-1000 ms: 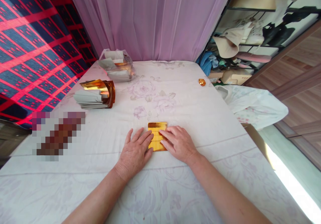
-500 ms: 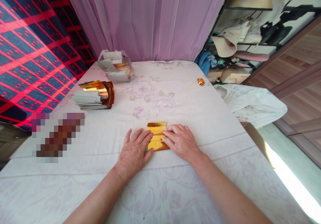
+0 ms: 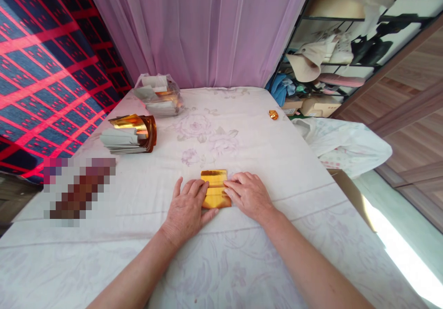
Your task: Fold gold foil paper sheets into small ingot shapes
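Both hands, L point(image 3: 187, 209) & R point(image 3: 249, 195), flat/open on gold foil point(image 3: 215, 190), long axis pointing away from person

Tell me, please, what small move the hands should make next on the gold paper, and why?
Probably press and slide the fingertips outward along the gold paper to sharpen its fold. The left hand and right hand both lie flat on it, pinning it to the bed sheet, and creases already cross its surface.

The folded paper point(image 3: 215, 190) between the hands is shiny gold — the bedsheet point(image 3: 242, 142) under it is white with pale lilac flowers.
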